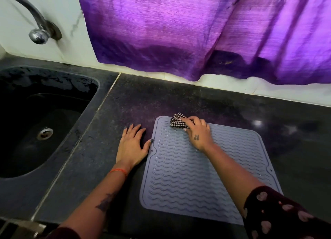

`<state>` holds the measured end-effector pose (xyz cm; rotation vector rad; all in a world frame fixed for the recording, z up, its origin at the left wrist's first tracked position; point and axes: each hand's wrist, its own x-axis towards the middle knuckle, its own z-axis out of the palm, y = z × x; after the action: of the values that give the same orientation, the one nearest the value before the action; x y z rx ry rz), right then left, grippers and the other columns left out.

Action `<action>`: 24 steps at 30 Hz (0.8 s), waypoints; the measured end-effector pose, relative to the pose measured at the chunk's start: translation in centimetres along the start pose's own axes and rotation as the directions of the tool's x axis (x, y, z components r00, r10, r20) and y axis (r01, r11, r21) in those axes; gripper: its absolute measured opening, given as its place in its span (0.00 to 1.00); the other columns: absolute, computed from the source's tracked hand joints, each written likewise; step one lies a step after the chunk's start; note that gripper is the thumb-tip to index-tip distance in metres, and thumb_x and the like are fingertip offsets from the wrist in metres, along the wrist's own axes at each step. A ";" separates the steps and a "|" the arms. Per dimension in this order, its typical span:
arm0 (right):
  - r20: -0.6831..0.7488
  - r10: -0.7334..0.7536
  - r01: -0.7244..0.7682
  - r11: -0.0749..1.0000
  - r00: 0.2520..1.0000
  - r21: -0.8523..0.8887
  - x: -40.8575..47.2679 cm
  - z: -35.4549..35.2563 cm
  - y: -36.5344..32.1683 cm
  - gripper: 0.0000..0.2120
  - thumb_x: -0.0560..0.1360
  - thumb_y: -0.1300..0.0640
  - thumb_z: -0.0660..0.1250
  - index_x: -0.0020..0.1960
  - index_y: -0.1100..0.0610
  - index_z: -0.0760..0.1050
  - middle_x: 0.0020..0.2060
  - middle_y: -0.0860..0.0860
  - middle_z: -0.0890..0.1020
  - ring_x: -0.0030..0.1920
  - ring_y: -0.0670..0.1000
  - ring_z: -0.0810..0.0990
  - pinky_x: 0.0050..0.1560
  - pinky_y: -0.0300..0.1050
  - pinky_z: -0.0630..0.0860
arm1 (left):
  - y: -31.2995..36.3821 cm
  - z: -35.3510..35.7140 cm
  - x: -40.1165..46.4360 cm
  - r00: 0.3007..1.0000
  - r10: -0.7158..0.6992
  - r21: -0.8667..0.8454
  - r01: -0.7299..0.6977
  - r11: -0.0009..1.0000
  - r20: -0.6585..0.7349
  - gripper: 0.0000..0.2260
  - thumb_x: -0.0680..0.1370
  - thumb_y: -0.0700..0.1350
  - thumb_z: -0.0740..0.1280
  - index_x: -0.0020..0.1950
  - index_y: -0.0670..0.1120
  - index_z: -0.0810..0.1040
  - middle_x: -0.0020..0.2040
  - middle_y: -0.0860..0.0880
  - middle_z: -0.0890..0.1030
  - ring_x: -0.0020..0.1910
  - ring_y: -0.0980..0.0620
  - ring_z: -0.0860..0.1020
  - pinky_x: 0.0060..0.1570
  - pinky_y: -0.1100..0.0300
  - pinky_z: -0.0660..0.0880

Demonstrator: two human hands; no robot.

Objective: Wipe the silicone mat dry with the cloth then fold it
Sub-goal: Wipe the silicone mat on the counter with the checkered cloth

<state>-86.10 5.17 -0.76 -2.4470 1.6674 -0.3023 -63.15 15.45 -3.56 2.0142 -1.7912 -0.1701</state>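
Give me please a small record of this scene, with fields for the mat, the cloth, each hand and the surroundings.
mat: silicone mat, flat on counter, unfolded
cloth: checked cloth at mat's far left corner
right hand: right hand holds the cloth on the mat
left hand: left hand flat on counter, thumb at mat's edge
surroundings: sink and tap left, purple curtain behind

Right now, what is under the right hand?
Under the right hand is the bunched checked cloth, pressed on the far left corner of the silicone mat. The mat lies flat on the dark counter. Most of the cloth is hidden beneath the fingers.
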 end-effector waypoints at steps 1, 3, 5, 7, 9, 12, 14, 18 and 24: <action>0.038 0.000 -0.001 1.000 0.999 0.023 0.1 0.0 0.3 0.20 0.79 0.54 0.59 0.70 0.44 0.64 0.67 0.51 0.68 0.63 0.56 0.65 0.63 0.51 0.61 | 0.0 0.0 0.0 1.000 -0.001 0.002 0.001 1.000 0.001 0.34 0.72 0.65 0.48 0.68 0.45 0.72 0.71 0.45 0.69 0.73 0.44 0.60 0.74 0.52 0.47; 0.130 0.000 -0.018 0.991 0.992 0.133 1.4 -0.8 0.5 0.20 0.78 0.55 0.62 0.69 0.45 0.67 0.64 0.52 0.70 0.63 0.57 0.67 0.64 0.52 0.63 | 0.0 0.0 0.0 1.000 -0.004 0.003 0.004 1.000 -0.001 0.34 0.72 0.65 0.48 0.68 0.45 0.72 0.71 0.45 0.68 0.74 0.44 0.59 0.74 0.53 0.47; 0.129 0.010 -0.039 0.973 0.992 0.228 2.1 -1.8 0.9 0.19 0.76 0.57 0.64 0.67 0.46 0.70 0.61 0.54 0.73 0.62 0.59 0.70 0.63 0.53 0.67 | 0.0 0.0 -0.1 1.000 -0.005 0.001 0.005 1.000 -0.008 0.34 0.72 0.65 0.48 0.68 0.45 0.72 0.71 0.45 0.68 0.74 0.45 0.59 0.74 0.53 0.47; 0.047 0.051 -0.058 0.982 0.998 0.179 0.9 -1.9 1.2 0.19 0.76 0.58 0.64 0.66 0.46 0.71 0.61 0.52 0.74 0.60 0.57 0.70 0.61 0.52 0.68 | 0.0 0.0 -0.1 1.000 -0.003 0.000 0.003 1.000 -0.010 0.34 0.72 0.65 0.48 0.68 0.45 0.72 0.71 0.45 0.68 0.74 0.44 0.60 0.74 0.52 0.48; -0.037 0.071 -0.066 0.991 0.997 0.119 -1.5 -1.0 1.4 0.19 0.77 0.59 0.62 0.66 0.45 0.70 0.63 0.51 0.73 0.61 0.56 0.68 0.62 0.51 0.64 | 0.0 0.1 0.0 1.000 -0.001 -0.002 0.001 1.000 -0.008 0.34 0.72 0.65 0.48 0.68 0.45 0.72 0.71 0.45 0.68 0.74 0.44 0.59 0.74 0.51 0.48; -0.025 0.033 -0.031 0.995 0.999 0.095 -2.5 -0.3 1.6 0.21 0.78 0.59 0.60 0.67 0.42 0.68 0.66 0.49 0.70 0.64 0.55 0.66 0.65 0.52 0.60 | -0.1 0.1 0.1 1.000 -0.006 -0.001 0.006 1.000 -0.006 0.34 0.72 0.65 0.48 0.68 0.45 0.72 0.71 0.45 0.68 0.74 0.44 0.59 0.74 0.51 0.48; 0.043 0.019 -0.023 0.996 0.999 0.090 -1.6 -1.4 1.7 0.21 0.77 0.60 0.62 0.66 0.42 0.70 0.65 0.50 0.71 0.62 0.56 0.68 0.64 0.51 0.64 | 0.0 0.0 0.0 1.000 -0.005 0.004 0.005 1.000 -0.003 0.35 0.72 0.65 0.48 0.68 0.45 0.72 0.71 0.45 0.68 0.74 0.44 0.59 0.74 0.52 0.47; -0.039 -0.010 0.011 1.000 0.999 0.015 -3.5 -1.9 0.7 0.24 0.75 0.64 0.61 0.65 0.41 0.71 0.63 0.48 0.73 0.61 0.54 0.68 0.59 0.49 0.63 | 0.0 0.0 0.0 1.000 -0.004 0.012 0.005 1.000 -0.010 0.35 0.71 0.65 0.48 0.68 0.45 0.72 0.71 0.45 0.69 0.73 0.44 0.60 0.74 0.52 0.47; -0.041 -0.024 0.018 0.990 0.999 -0.141 -5.2 -1.4 -0.2 0.28 0.76 0.65 0.57 0.69 0.39 0.65 0.67 0.50 0.69 0.65 0.54 0.65 0.61 0.51 0.61 | 0.1 -0.1 -0.1 1.000 -0.005 0.008 0.005 1.000 -0.002 0.35 0.71 0.65 0.47 0.67 0.45 0.73 0.71 0.45 0.69 0.73 0.44 0.60 0.74 0.51 0.48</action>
<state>-88.14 10.02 0.27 -2.5776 1.7373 -0.2490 -63.19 15.53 -3.47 2.0244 -1.7884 -0.1630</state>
